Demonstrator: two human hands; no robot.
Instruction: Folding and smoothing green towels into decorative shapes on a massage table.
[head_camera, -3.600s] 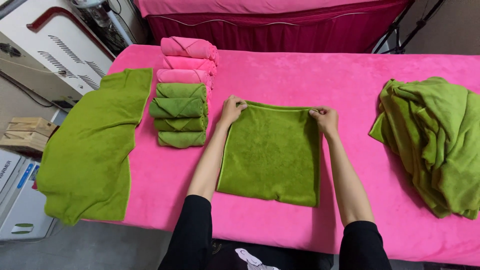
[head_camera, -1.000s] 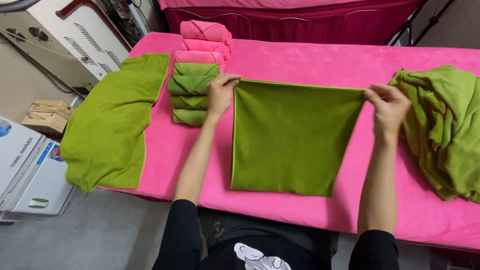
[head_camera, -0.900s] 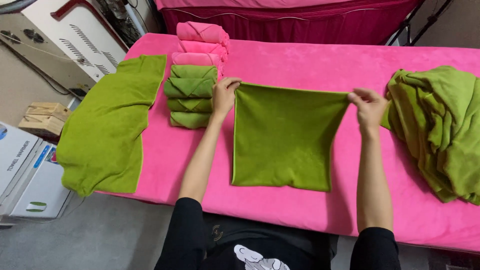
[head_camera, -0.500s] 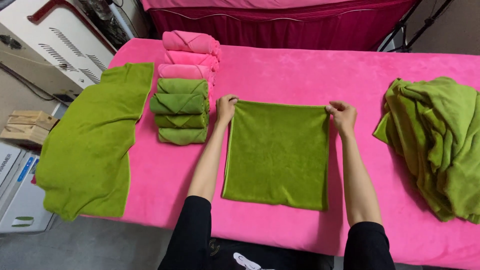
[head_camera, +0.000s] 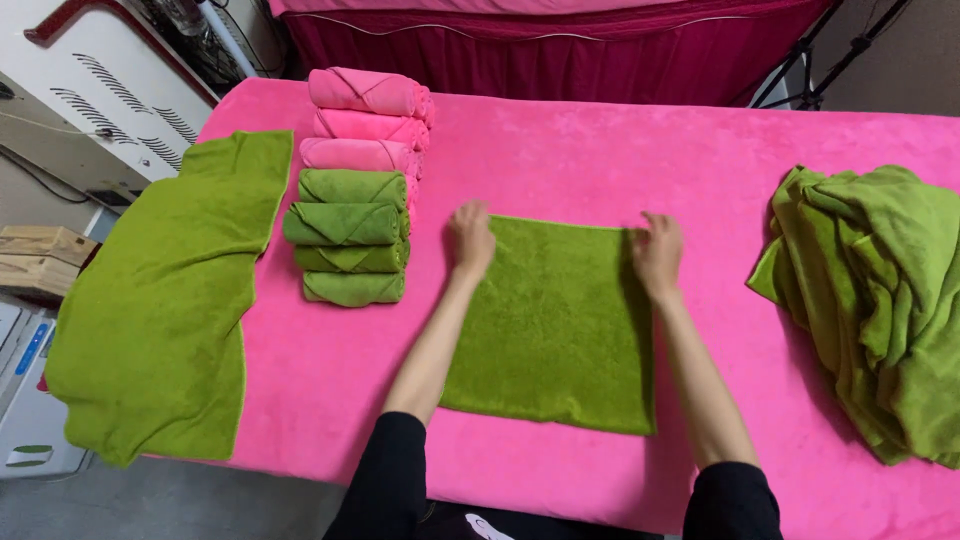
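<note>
Hands: left hand (head_camera: 470, 238) and right hand (head_camera: 657, 252) lie flat, fingers spread, on the far corners of the folded green towel (head_camera: 550, 325).
Left: rolled towels (head_camera: 355, 195).
Right: green towel heap (head_camera: 880, 300).

Towels spread across a covered table (head_camera: 600, 150), seen from above.

A folded towel (head_camera: 550, 320) lies at centre frame, the left hand (head_camera: 470, 240) and right hand (head_camera: 657, 255) resting on its far corners. A row of rolled towels (head_camera: 355, 190) sits to its upper left, a flat towel (head_camera: 160, 300) drapes the left edge, and a heap of towels (head_camera: 880, 300) lies right.
</note>
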